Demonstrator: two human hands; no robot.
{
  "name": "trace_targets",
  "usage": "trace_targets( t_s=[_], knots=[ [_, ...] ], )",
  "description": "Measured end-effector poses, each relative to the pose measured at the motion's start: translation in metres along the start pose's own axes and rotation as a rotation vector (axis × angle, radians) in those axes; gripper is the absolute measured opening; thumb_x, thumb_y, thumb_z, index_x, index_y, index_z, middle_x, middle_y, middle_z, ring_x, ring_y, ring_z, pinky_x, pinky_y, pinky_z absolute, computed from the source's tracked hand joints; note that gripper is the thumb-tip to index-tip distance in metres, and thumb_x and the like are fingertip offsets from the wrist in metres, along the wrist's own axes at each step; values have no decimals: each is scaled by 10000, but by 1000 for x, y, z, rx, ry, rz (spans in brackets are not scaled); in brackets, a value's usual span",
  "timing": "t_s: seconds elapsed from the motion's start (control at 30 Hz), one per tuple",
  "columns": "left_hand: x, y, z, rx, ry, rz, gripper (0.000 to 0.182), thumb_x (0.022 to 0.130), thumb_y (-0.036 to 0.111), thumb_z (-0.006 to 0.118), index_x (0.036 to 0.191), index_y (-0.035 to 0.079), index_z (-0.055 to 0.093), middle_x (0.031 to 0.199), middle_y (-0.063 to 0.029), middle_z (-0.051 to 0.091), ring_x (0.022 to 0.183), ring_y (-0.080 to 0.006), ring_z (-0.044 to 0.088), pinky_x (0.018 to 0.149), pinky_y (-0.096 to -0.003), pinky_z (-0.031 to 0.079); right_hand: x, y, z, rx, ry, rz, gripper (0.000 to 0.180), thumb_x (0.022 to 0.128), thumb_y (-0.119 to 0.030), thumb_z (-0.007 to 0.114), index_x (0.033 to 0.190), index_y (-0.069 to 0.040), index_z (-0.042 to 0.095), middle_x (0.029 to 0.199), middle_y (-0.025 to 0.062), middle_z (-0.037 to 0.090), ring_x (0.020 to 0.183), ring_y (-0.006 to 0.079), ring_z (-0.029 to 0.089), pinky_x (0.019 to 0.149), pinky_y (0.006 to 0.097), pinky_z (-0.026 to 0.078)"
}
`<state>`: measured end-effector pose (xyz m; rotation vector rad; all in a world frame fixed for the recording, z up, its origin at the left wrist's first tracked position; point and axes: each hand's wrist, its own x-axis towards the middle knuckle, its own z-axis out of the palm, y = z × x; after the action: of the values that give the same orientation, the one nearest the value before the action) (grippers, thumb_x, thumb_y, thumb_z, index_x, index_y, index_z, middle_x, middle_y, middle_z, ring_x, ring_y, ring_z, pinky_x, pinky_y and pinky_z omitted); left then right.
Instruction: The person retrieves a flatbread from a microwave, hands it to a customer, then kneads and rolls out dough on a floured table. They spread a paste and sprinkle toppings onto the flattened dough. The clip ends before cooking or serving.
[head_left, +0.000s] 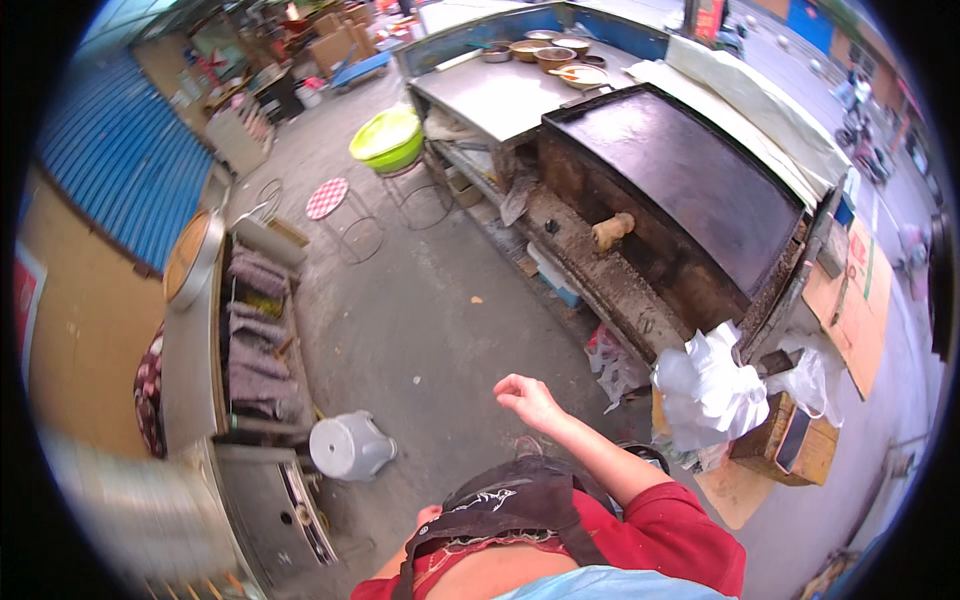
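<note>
My right hand is held out over the concrete floor, its fingers loosely curled with nothing seen in them. Only a small part of my left hand shows, low beside the dark apron that hides the rest. Ahead and to the right stands a large flat black griddle on a rusty, sooty stove body. A pale chunk of what looks like firewood sticks out of the stove's opening, above a grimy ledge. Neither hand touches the stove.
Several bowls stand on the white worktop. A green basin, a checked round stool and a grey plastic stool stand around the floor. White plastic bags hang by a wooden box bearing a phone.
</note>
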<state>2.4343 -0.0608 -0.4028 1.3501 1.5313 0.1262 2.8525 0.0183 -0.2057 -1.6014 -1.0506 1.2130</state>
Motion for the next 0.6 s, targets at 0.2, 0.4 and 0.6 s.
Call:
trace_targets(
  t_s=[0.2, 0.4, 0.6],
  knots=[
    [93, 2, -64, 115, 27, -322, 213, 789, 220, 724, 934, 65, 746, 830, -68, 729, 780, -145, 656, 747, -319, 531, 91, 5, -43, 62, 178, 83, 170, 849, -77, 654, 1008, -18, 664, 882, 50, 688, 816, 124, 645, 751, 285, 527],
    [247, 111, -105, -19, -200, -190, 154, 877, 181, 641, 924, 48, 703, 765, -60, 678, 642, -189, 627, 599, -336, 512, 182, 25, -66, 117, 329, 198, 156, 840, -26, 646, 995, -12, 662, 835, 43, 685, 743, 113, 638, 700, 267, 525],
    [394, 294, -132, -305, -115, -247, 155, 920, 118, 552, 1016, 43, 650, 807, -71, 672, 602, -146, 610, 512, -281, 480, 311, -36, -76, 101, 236, 309, 155, 854, -61, 640, 996, -8, 666, 876, 65, 705, 781, 116, 655, 706, 272, 525]
  ],
)
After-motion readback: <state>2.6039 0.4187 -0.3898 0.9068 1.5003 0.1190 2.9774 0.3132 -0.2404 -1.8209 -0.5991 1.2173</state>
